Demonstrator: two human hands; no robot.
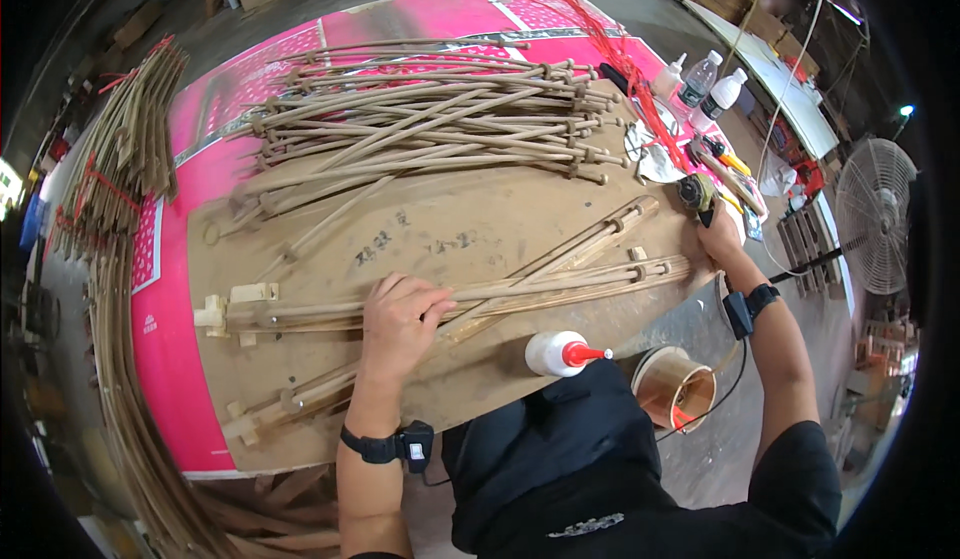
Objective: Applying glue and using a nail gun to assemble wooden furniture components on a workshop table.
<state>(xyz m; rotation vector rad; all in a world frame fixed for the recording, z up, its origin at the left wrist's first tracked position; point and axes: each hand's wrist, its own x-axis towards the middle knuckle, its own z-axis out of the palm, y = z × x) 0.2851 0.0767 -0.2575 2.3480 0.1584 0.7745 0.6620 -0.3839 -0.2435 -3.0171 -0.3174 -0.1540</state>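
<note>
A person's left hand (pixel 400 317) is resting palm-down across long wooden rods (pixel 560 283), its fingers curling over them; whether they are pinching a rod, I cannot tell. The rods are lying along the near part of a brown board (pixel 425 234), their left ends sitting at pale wooden blocks (pixel 253 293). The right hand (pixel 718 239) is wrapping around a yellow-and-black hand tool (pixel 692 193) beyond the rods' right ends. The person seems to be steadying the rods while handling the tool; the next move is probably calling for a firm left hold and careful tool alignment.
</note>
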